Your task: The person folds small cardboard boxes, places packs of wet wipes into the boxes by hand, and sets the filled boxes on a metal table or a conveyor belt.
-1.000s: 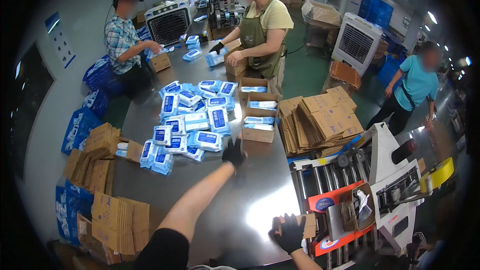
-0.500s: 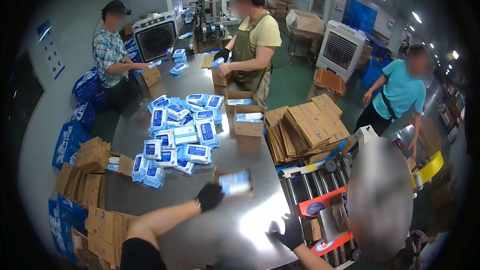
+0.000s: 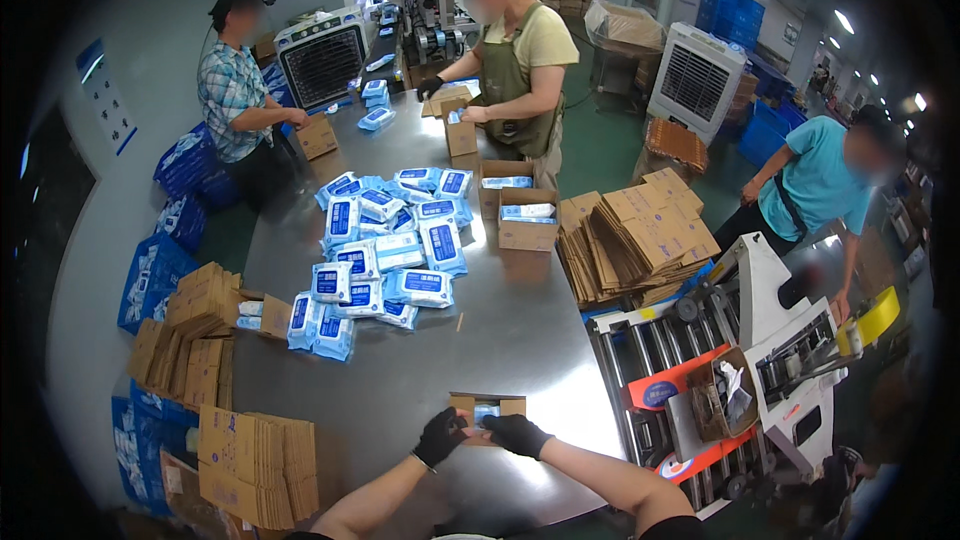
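Before me at the table's near edge stands a small open brown carton (image 3: pixel 512 406), with a light blue pack (image 3: pixel 484 411) inside. My left hand (image 3: pixel 440 437), in a black glove, grips the carton's near left side. My right hand (image 3: pixel 516 435), gloved the same way, closes on its near right edge. Both hands hide most of the carton's near wall. Beyond them lies a heap of blue-and-white wipes packs (image 3: pixel 400 252) on the steel table (image 3: pixel 520 310).
Two filled cartons (image 3: pixel 527 233) stand right of the heap, near flattened cartons (image 3: pixel 650 230). A roller conveyor machine (image 3: pixel 655 350) flanks the table. Carton stacks (image 3: pixel 255 465) and blue crates (image 3: pixel 150 280) line the left. Co-workers stand across the table (image 3: pixel 525 70) and at right (image 3: pixel 815 180).
My right hand has come left from the table's right side to the carton. My left hand and the carton have moved closer to me. The view has shifted.
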The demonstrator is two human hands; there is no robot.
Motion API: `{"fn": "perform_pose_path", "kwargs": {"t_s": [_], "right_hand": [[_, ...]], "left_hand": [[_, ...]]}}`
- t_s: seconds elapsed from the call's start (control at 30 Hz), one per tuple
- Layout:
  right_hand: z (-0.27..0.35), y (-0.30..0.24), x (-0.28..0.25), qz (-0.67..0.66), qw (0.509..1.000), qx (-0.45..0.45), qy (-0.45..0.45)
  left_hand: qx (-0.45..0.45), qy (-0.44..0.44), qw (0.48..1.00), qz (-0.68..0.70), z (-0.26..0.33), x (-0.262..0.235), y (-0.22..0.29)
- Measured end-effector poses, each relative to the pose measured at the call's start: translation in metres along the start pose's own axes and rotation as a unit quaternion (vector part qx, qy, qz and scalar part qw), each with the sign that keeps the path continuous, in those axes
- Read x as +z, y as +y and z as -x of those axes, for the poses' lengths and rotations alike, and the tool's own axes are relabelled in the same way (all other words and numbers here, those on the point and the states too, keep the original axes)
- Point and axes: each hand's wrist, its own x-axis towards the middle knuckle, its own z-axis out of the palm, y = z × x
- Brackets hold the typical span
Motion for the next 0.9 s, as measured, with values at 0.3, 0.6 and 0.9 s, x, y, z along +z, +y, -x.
{"fn": "perform_pose_path", "kwargs": {"t_s": [0.3,0.6,0.9], "right_hand": [[-0.017,-0.042,-0.027,0.105,0.929,-0.046,0.351],[0.153,0.039,0.015,0.155,0.935,0.187,0.258],[0.231,0.144,0.033,0.228,0.922,0.127,0.285]], "left_hand": [[-0.177,-0.073,0.880,0.435,-0.039,0.073,-0.045],[0.215,-0.144,0.918,-0.302,-0.216,0.059,0.040],[0.028,-0.091,0.792,-0.603,-0.485,-0.022,0.130]]}}
